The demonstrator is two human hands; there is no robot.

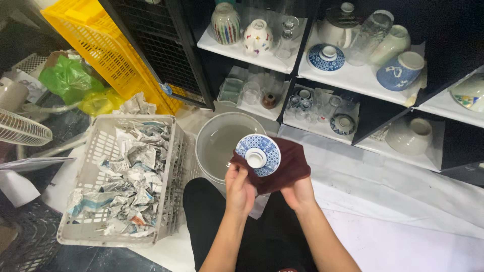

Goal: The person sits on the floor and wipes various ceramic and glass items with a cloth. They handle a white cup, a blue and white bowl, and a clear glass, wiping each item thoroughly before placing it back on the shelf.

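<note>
Your left hand [239, 187] and right hand [298, 190] are both closed around a dark maroon cloth [286, 168], which cradles a small blue-and-white porcelain bowl [258, 154] turned bottom-up, its white foot ring facing you. The bowl sits between your hands, above your lap. It looks light but rigid, glazed and likely slippery, and easy to chip; grip it by the rim through the soft cloth, or by the foot ring. Just behind it a round grey basin [222, 143] holds cloudy water. To your left, a pale plastic basket [169, 186] is full of crumpled newspaper [128, 181]. Beyond, white shelves [353, 78] carry more ceramic bowls and clear glassware.
</note>
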